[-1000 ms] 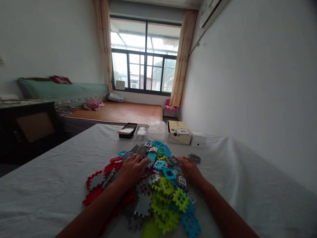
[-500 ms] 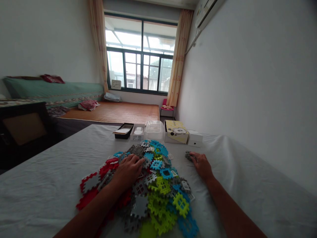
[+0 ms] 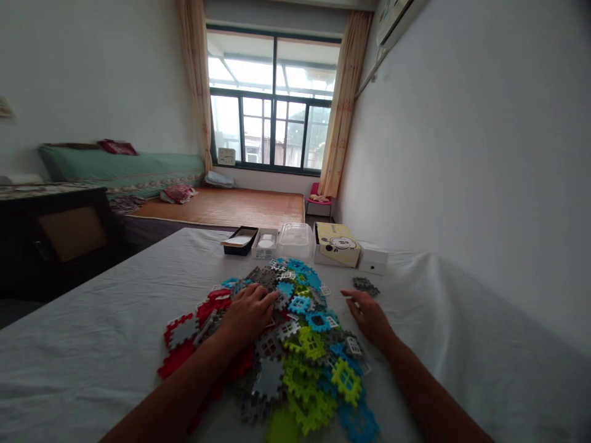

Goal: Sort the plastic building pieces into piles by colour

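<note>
A heap of notched plastic building tiles (image 3: 308,341) in red, grey, blue, green and white lies on the table. My left hand (image 3: 249,312) rests palm down on the heap's left side, fingers stretched over grey tiles; its underside is hidden. To the right of the heap, just above the cloth, my right hand (image 3: 368,314) has its fingers curled together. A small pale sliver shows at its fingertips, too small to name. Beyond that hand, a few grey tiles (image 3: 366,285) lie together on the cloth, apart from the fingers.
A white cloth (image 3: 115,307) covers the table. Along its far edge stand a black box (image 3: 240,241), a small white box (image 3: 265,244), a clear plastic tub (image 3: 295,241), a yellow carton (image 3: 337,245) and another white box (image 3: 373,258). Behind is a bed (image 3: 231,208).
My right hand has let go of the grey tiles, which now lie on the cloth, and has moved back left toward the heap. The left hand stays on the heap. The view has shifted slightly.
</note>
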Available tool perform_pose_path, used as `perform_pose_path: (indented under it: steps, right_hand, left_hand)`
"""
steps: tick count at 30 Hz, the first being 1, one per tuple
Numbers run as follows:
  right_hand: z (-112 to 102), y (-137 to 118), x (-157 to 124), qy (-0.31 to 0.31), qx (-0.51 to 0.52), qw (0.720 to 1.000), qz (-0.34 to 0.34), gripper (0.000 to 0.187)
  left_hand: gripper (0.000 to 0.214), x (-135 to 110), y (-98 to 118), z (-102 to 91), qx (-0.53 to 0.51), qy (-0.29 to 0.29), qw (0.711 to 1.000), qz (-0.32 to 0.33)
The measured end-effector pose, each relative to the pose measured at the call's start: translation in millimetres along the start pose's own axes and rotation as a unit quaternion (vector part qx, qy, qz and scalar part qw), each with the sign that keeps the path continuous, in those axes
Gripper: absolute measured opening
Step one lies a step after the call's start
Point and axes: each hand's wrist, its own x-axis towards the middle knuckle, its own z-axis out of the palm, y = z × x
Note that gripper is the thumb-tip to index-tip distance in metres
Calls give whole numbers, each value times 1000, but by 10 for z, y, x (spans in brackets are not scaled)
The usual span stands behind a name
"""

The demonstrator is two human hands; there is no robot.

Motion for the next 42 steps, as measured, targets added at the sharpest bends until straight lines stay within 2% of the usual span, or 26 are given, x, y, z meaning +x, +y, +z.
perform_pose_path:
  steps: [3,5,7,9,13,15,18,21,23,25,27,28,30,32,34,37,42]
  right_hand:
    - [52,-322,20,-81,30,993,-82,35]
    - [91,-436,25,-120,31,988,-91,36]
    - [125,-462,30,-137,39,986,-89,38]
    - [149,-433,40,-127,56,986,-92,38]
    - [155,-318,77,-37,94,992,-72,33]
    - [125,-210,93,38,108,993,-2,30]
    - [39,72,91,147,103,975,129,28]
    - [-69,432,52,190,73,956,209,30]
    - [-138,609,24,175,39,958,225,30]
    - [-196,653,9,171,-6,963,210,31]
    - [-230,533,5,169,-12,969,181,31]
    - [-233,419,2,142,15,976,164,32]
    - [-209,129,-16,27,103,987,120,34]
    - [-148,-158,-49,-102,163,979,64,42]
    - [-72,-354,-80,-163,167,972,33,50]
    - [13,-417,-85,-144,152,977,45,45]
    - [26,-247,-36,-74,152,981,91,40]
  left_hand:
    - [27,-4,4,4,-3,2,1000,-2]
    - [27,-8,2,14,-4,5,1000,-5]
    - [27,-12,-1,24,-3,7,1000,-7]
    - [27,-14,-4,30,-2,4,1000,-7]
    - [27,-15,-6,31,-2,1,1000,-8]
    - [27,-14,-7,31,-3,3,1000,-7]
    - [27,-11,-8,30,-5,4,1000,-2]
    - [28,-9,-8,26,-7,2,1000,-1]
    - [28,-10,-6,21,-7,-2,1000,-5]
    - [28,-13,-4,16,-6,-7,1000,-7]
    - [28,-16,-3,14,-4,-9,1000,-9]
    - [28,-17,-3,14,-3,-11,1000,-9]
    - [28,-20,-3,18,-3,-9,1000,-10]
    - [28,-21,-4,26,-4,-4,1000,-9]
    - [28,-22,-5,35,-7,3,1000,-10]
    - [29,-24,-6,43,-8,8,1000,-11]
    - [28,-23,-2,35,-5,-4,1000,-8]
